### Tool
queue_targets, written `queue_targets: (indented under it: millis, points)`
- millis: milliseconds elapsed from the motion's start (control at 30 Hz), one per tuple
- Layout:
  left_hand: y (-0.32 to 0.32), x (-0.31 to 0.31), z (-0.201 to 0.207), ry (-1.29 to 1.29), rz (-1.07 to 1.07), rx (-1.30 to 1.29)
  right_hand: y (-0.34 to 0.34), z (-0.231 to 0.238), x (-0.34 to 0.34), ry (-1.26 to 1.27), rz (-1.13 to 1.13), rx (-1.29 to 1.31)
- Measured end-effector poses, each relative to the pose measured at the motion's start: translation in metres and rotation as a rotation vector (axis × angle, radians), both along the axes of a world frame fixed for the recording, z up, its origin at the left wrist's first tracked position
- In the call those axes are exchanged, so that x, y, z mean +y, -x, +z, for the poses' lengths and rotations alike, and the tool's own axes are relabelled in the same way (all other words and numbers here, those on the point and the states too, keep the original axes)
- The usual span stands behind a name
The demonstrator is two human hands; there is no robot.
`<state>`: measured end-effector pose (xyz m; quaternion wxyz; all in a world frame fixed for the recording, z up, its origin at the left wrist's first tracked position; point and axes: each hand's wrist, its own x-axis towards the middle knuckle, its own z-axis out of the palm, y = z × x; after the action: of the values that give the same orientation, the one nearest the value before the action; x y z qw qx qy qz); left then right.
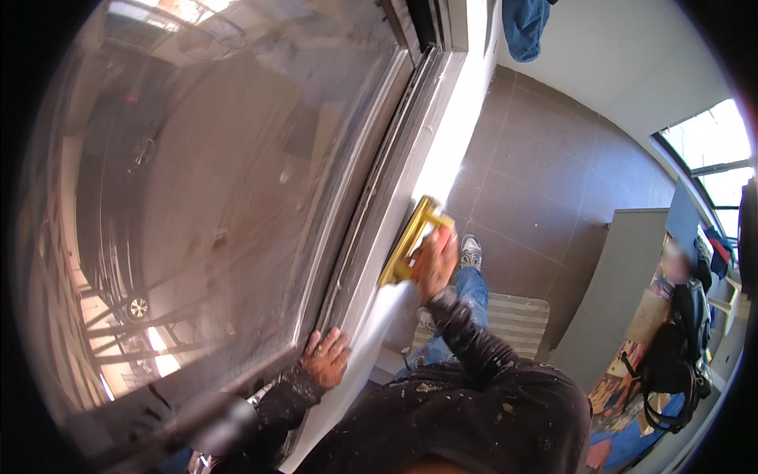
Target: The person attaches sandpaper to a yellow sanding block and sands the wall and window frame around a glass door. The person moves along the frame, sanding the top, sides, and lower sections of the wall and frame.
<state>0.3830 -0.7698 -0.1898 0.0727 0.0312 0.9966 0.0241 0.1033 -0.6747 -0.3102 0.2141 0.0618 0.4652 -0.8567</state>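
Note:
My right hand [434, 261] is wrapped round the handle of a yellow hand tool [408, 237], long and flat-framed, with an orange-red patch by the palm. Its long side lies along the white ledge [444, 170] beside the window; the exact kind of tool is unclear. My left hand [326, 357] rests lower on the same ledge, by the corner of the window frame [383, 174], its fingers stretched out and holding nothing. The window pane [237, 182] on the left is dusty and streaked. Dried pale specks dot my dark sleeves.
Below the ledge, my shoe [470, 251] is on brown floor tiles [537, 158] near a striped mat [517, 320]. A grey panel [608, 276] stands at the right, next to a black bag [671, 371]. Blue cloth [523, 30] hangs at the top.

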Motion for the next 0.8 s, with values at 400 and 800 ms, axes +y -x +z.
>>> queue_targets:
  millis: [400, 800]
  points:
    - [-0.018, -0.014, -0.009, -0.119, -0.102, -0.044, 0.344, -0.037, -0.067, 0.010, 0.017, 0.080]
    - [0.005, -0.007, 0.006, -0.188, -0.025, 0.013, -0.106, -0.002, 0.018, -0.003, 0.215, -0.219]
